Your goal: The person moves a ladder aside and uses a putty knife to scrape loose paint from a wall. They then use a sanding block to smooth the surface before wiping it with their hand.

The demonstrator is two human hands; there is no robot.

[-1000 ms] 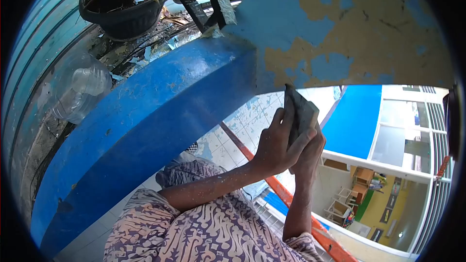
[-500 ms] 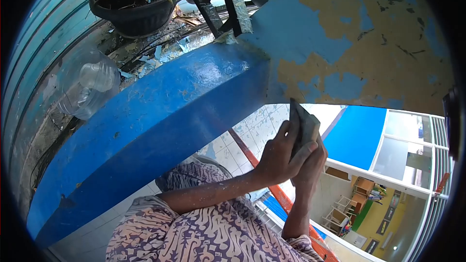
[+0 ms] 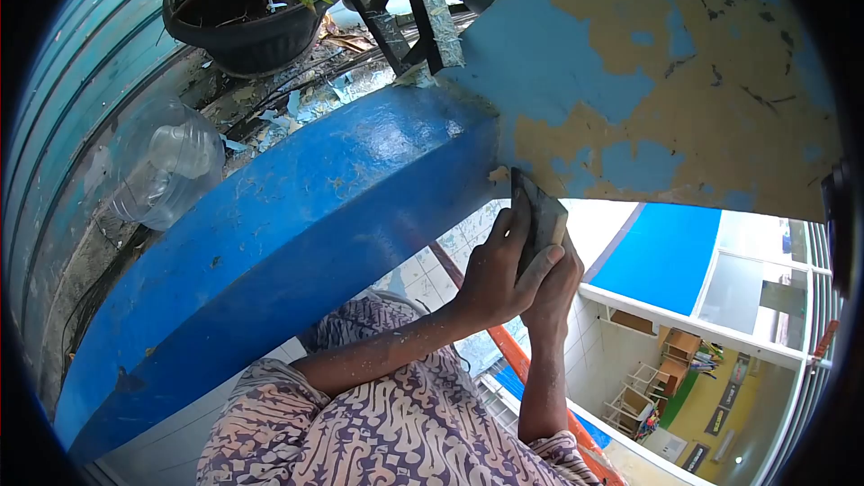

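Observation:
Both my hands are closed round a flat, dark grey scraper-like tool (image 3: 538,216), with its thin dark edge against the lower left corner of the peeling wall panel (image 3: 621,81). My left hand (image 3: 499,274) grips it from the left, fingers pointing up. On the right side, my right hand (image 3: 553,292) wraps round it, partly hidden behind the left thumb. Tan patches show on the panel between remnants of light blue paint. A small pale flake (image 3: 499,175) is at the corner where the panel meets the curved blue ledge (image 3: 297,189).
A potted plant (image 3: 247,40), a black metal bracket (image 3: 396,13) and a clear plastic bottle (image 3: 166,162) lie beyond the ledge among paint chips. An orange-red rail (image 3: 511,351) passes below my arms. Windows and chairs (image 3: 630,396) show at the lower right.
Both my hands have moved left and slightly up with the tool, along the panel's lower edge to its corner. A pale flake now shows there.

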